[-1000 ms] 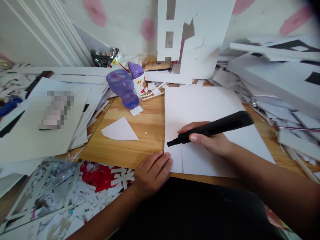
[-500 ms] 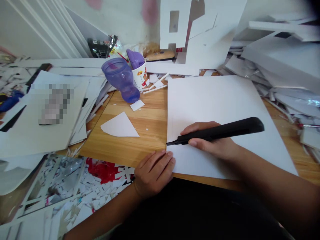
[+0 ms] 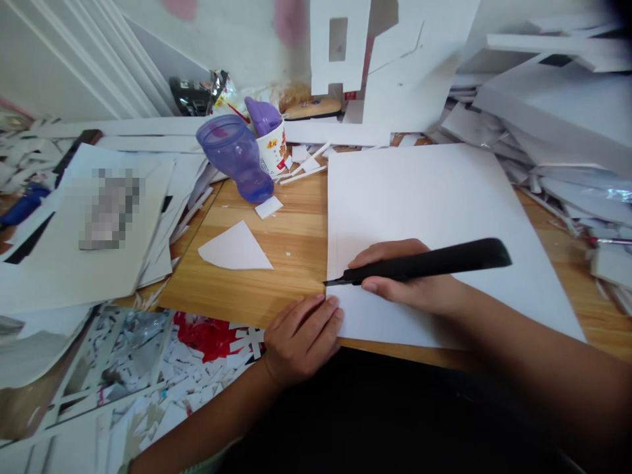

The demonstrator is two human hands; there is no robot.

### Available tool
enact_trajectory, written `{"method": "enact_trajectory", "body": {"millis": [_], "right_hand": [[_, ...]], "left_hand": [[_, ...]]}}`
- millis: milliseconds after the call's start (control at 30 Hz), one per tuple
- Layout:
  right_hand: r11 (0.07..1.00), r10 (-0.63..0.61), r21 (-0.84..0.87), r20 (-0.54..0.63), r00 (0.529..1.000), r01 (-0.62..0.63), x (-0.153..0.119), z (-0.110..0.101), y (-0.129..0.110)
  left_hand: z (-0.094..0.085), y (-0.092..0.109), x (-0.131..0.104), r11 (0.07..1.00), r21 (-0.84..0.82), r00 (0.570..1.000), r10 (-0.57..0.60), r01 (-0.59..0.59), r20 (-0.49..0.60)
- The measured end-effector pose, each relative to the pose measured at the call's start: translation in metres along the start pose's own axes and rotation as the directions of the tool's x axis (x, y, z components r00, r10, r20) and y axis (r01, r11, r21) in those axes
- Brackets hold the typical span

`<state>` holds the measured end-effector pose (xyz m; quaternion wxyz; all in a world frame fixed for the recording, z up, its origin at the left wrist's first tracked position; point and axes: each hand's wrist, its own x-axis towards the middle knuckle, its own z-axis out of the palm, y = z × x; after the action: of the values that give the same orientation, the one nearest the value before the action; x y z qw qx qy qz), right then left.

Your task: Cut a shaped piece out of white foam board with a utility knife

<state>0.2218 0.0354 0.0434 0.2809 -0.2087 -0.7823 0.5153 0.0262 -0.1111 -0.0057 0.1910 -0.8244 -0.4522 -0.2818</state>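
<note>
A large white board (image 3: 419, 197) lies flat on the wooden table (image 3: 237, 296), reaching its front edge. My right hand (image 3: 409, 276) is closed around a black utility knife (image 3: 429, 261), held low and nearly level. The blade tip sits at the left edge of the board, just above my left fingertips. My left hand (image 3: 301, 336) rests at the board's lower left corner, fingers stretched out over the corner and the table edge. Left of the board lies a small white offcut (image 3: 236, 247) with one curved side.
A purple cup (image 3: 237, 158) and a white paper cup (image 3: 273, 148) stand behind the offcut. Stacked sheets (image 3: 123, 270) lie at left. Heaped white scraps (image 3: 543, 131) fill the right side. Below the table edge is a litter of cut pieces (image 3: 172, 388) with a red bag (image 3: 205, 336).
The right hand and the knife have shifted slightly left, bringing the blade tip just past the board's left edge. My left hand stays at the corner.
</note>
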Motion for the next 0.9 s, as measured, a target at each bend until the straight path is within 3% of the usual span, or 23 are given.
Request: {"method": "enact_trajectory", "body": {"millis": [233, 900], "right_hand": [[0.997, -0.062, 0.055, 0.013, 0.998, 0.062, -0.0027, 0.0033, 0.0032], [0.997, -0.065, 0.05, -0.001, 0.998, 0.065, -0.009, -0.0001, 0.0077]], "left_hand": [[0.0011, -0.0005, -0.0013, 1.0, 0.013, 1.0, -0.011, 0.011, 0.003], [0.0044, 0.0059, -0.0011, 0.993, 0.016, 0.993, -0.115, 0.116, -0.03]]}}
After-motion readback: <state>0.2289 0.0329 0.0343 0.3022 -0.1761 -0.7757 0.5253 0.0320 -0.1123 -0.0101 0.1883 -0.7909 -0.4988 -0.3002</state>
